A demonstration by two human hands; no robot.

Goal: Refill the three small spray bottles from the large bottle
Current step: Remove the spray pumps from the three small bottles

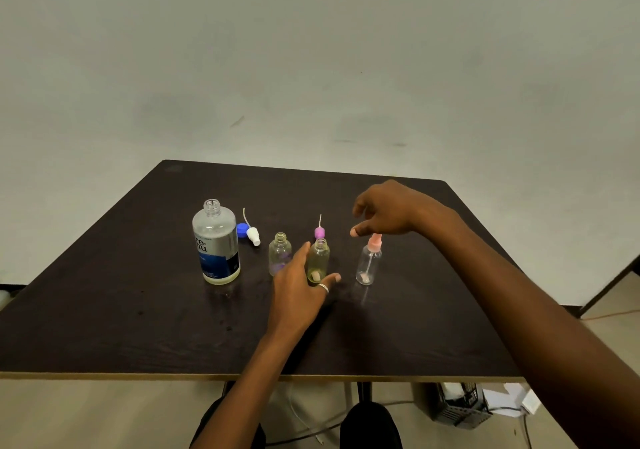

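The large clear bottle (216, 244) with a blue and grey label stands uncapped at the left of the dark table (104, 292). Three small bottles stand in a row: an uncapped left one (279, 252), an uncapped yellowish middle one (318, 258), and a right one (369, 263) wearing a pink spray top. My left hand (301, 285) is spread open around the base of the middle bottle, thumb and fingers on either side. My right hand (384, 211) hovers open just above the pink spray top, fingers loosely curled, holding nothing.
A blue cap (242, 230) and a white spray top with tube (252, 233) lie behind the large bottle's right side. A purple spray top with tube (319, 231) stands behind the middle bottle. Below the table's front edge are cables and a black crate (460, 407).
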